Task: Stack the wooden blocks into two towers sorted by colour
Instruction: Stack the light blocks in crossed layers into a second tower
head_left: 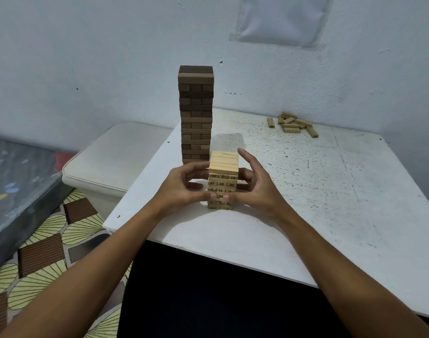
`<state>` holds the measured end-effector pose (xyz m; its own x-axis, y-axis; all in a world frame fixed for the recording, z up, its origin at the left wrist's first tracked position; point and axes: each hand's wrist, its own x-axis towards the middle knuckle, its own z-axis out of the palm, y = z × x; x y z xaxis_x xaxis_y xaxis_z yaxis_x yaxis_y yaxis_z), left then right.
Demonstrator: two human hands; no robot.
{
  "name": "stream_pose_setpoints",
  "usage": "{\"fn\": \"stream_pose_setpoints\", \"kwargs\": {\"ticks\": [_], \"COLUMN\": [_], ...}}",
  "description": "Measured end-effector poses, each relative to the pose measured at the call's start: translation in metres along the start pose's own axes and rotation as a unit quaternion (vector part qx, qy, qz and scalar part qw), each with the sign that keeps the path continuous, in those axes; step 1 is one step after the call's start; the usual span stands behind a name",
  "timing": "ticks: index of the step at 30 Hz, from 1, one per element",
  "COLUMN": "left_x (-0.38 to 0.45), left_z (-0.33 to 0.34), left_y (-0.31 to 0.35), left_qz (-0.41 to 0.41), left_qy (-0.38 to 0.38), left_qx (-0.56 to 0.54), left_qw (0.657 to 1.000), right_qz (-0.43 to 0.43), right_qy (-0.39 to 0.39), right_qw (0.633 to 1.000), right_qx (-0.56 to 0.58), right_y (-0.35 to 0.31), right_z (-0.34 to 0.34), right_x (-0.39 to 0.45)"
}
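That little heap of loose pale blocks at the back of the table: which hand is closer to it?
Right. The right hand is at the light tower, on the side facing the loose pale blocks. The left hand is on the tower's far side.

The pale pine block tower (pixel 223 167) shows matt, grained wood; the dark-stained wooden tower (pixel 195 113) is matt too; the white tabletop (pixel 306 191) looks speckled and scuffed.
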<state>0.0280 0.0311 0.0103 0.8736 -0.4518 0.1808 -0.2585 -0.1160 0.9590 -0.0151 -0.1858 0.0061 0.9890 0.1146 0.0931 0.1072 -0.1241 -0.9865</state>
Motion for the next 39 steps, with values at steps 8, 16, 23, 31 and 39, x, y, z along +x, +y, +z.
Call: {"fn": "stream_pose_setpoints", "kwargs": {"ticks": [8,16,23,31,39], "left_x": [0.003,0.002,0.003,0.003,-0.004], "left_z": [0.000,0.001,0.000,0.000,-0.015], "left_y": [-0.001,0.001,0.000,0.000,0.022], "left_qz": [0.009,0.017,0.015,0.017,0.026], "left_qy": [-0.015,-0.026,-0.028,-0.026,0.011], "left_qx": [-0.009,-0.032,-0.028,-0.029,0.056], "left_qw": [1.000,0.999,0.999,0.999,0.998], "right_qz": [0.004,0.003,0.013,0.011,0.010], "right_qy": [-0.006,-0.003,-0.009,-0.008,-0.008], "right_qw": [1.000,1.000,1.000,1.000,0.998], "right_qx": [-0.013,-0.001,-0.004,-0.010,-0.063], "right_y": [0.000,-0.001,-0.004,-0.003,-0.025], "right_z": [-0.002,-0.001,-0.003,-0.003,-0.020], "right_x": [0.001,-0.001,0.000,-0.003,-0.010]}}
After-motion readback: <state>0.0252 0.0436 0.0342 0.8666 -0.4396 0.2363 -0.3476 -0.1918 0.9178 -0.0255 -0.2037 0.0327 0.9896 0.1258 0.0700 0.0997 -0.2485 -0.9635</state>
